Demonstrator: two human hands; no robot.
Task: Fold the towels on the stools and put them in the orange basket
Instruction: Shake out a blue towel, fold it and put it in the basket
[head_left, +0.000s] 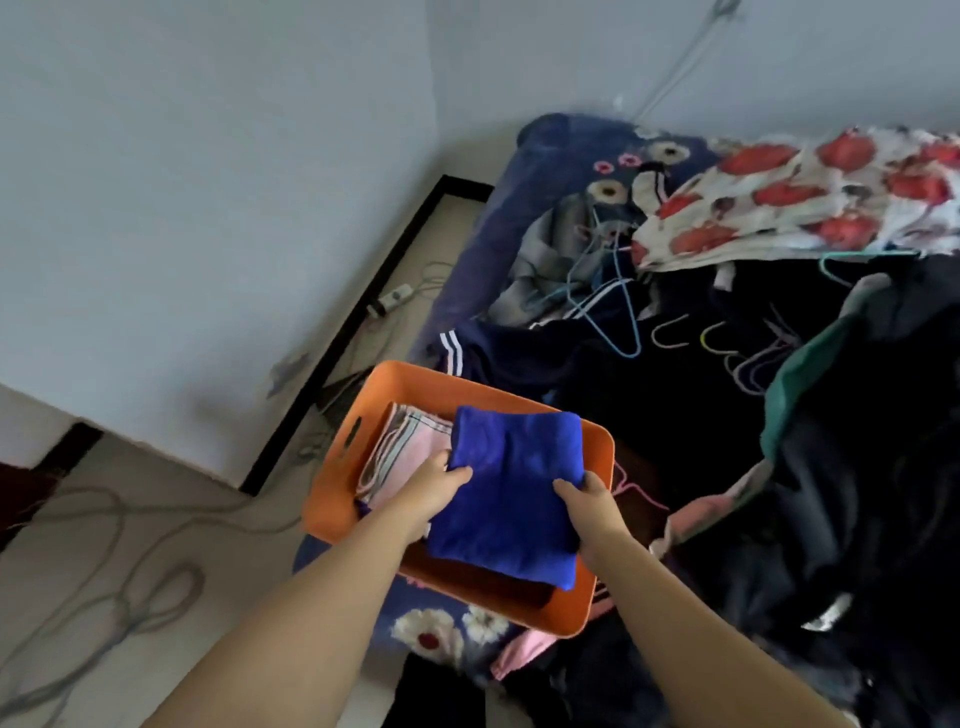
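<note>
A folded blue towel (511, 488) is held over the orange basket (410, 382), which rests on the near corner of the bed. My left hand (434, 486) grips the towel's left edge and my right hand (592, 506) grips its right edge. A folded pink towel (402, 449) with striped edging lies inside the basket at its left side, partly under the blue towel. No stool is in view.
The bed (519, 218) holds dark clothes, several wire hangers (613, 306) and a red-flowered cloth (789, 197). Grey cables (135, 587) loop over the tiled floor at left. A power strip (392, 299) lies by the white wall and its black skirting.
</note>
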